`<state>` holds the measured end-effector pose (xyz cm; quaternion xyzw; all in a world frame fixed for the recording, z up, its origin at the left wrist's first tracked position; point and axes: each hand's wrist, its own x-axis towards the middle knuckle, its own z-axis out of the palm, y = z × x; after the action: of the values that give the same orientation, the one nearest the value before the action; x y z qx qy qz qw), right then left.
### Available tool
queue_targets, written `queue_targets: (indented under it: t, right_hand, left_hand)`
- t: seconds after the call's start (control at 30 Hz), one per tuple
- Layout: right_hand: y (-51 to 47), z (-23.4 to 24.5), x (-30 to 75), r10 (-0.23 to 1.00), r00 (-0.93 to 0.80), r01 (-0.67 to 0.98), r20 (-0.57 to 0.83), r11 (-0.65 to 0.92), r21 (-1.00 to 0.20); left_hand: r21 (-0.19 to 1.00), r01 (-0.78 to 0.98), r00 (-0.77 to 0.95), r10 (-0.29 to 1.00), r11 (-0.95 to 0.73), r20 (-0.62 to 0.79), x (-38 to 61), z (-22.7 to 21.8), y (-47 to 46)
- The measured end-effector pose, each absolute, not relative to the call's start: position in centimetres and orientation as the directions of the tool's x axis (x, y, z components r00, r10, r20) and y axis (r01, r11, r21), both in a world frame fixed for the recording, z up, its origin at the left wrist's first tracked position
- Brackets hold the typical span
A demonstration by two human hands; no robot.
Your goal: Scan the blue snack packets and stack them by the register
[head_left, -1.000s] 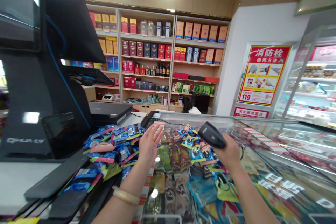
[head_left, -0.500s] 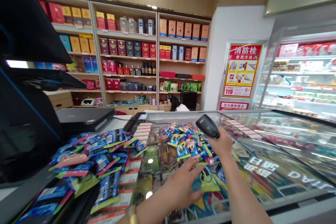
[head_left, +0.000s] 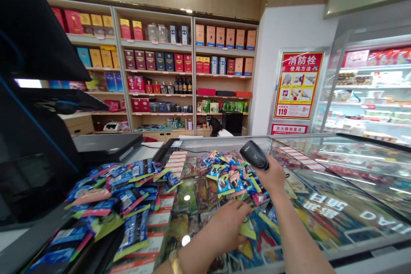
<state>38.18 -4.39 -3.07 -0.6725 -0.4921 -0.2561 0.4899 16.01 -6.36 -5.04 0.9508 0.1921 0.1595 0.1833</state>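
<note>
My right hand (head_left: 273,176) is wrapped round the handle of a black barcode scanner (head_left: 253,154), held up over the glass freezer top (head_left: 192,227). My left hand (head_left: 229,221) is closed on a small snack packet; its green end (head_left: 248,228) sticks out past the fingers and the rest is hidden. Just beyond that hand lies a loose pile of blue and pink snack packets (head_left: 226,177). Another heap of the same packets (head_left: 128,188) spreads at the left, beside the checkout machine.
A dark checkout screen (head_left: 35,25) rises at the left, with a flat black device (head_left: 105,143) behind the heap. Shelves of boxes (head_left: 160,62) line the back wall. A person (head_left: 218,127) is low behind the freezer. A lit fridge (head_left: 372,94) stands at right.
My left hand has closed from spread fingers onto a packet at the pile's near edge and drawn it slightly nearer. The right hand holds the scanner in about the same spot.
</note>
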Motion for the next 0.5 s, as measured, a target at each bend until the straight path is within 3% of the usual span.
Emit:
queue_targets:
  t: [0.13,0.23,0.37,0.5]
  right_hand:
    - [-4.6,-2.8,37.7,0.375,0.388,0.909,0.842,-0.006,-0.416]
    - [-4.8,-2.4,37.3,0.368,0.349,0.912,0.862,0.080,-0.403]
    - [-4.8,-2.1,36.2,0.443,0.199,0.919,0.874,0.226,-0.323]
    - [-5.0,-1.8,34.0,0.542,0.019,0.884,0.840,0.384,-0.268]
  left_hand:
    - [0.726,0.212,0.615,0.667,-0.654,0.421,15.3,-4.3,-5.0]
    - [0.894,0.029,0.312,0.853,-0.448,0.418,14.4,-3.3,-2.9]
    - [0.914,-0.241,0.036,0.938,-0.327,0.345,12.9,-3.0,0.3]
    - [0.880,-0.243,-0.137,0.913,-0.407,0.384,11.7,-3.9,2.5]
